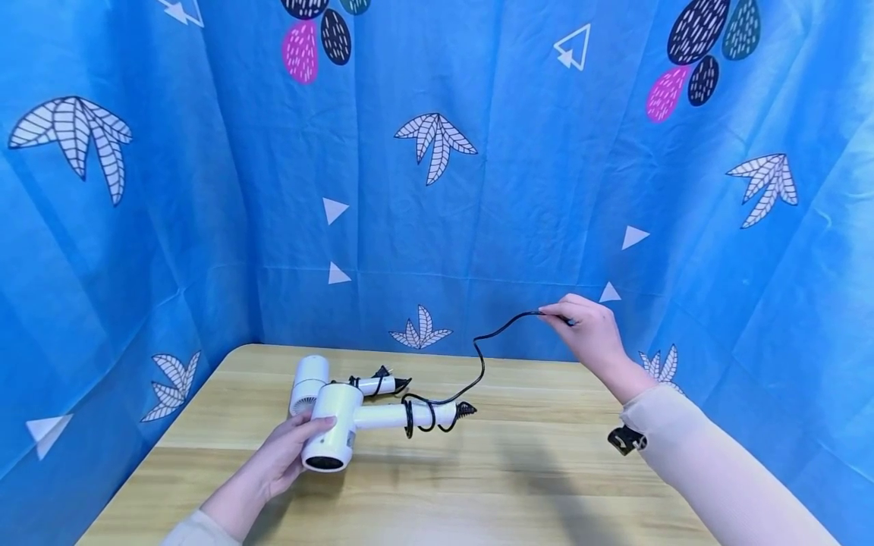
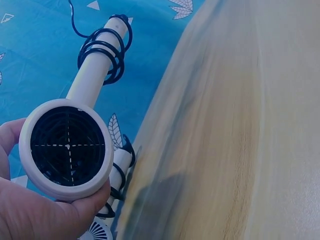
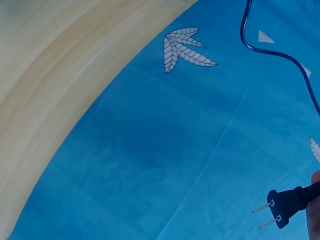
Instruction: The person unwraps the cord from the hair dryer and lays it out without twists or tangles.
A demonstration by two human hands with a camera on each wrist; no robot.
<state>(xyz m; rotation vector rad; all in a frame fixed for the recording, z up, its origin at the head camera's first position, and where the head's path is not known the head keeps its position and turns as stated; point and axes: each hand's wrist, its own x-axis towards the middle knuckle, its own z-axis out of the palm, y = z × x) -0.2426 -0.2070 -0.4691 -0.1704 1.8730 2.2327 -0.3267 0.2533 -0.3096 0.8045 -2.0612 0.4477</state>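
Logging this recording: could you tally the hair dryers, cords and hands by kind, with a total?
Hair dryers: 2 (front dryer, rear dryer)
Cords: 2 (front dryer's cord, rear dryer's cord)
Hands: 2 (left hand, right hand)
Total: 6

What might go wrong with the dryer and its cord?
The cord is looped round the handle, so if the right hand pulls hard, the loops might tighten or tug the dryer from the left hand.
The other dryer is close by, so they could bump.
The plug has bare prongs, which might poke someone.
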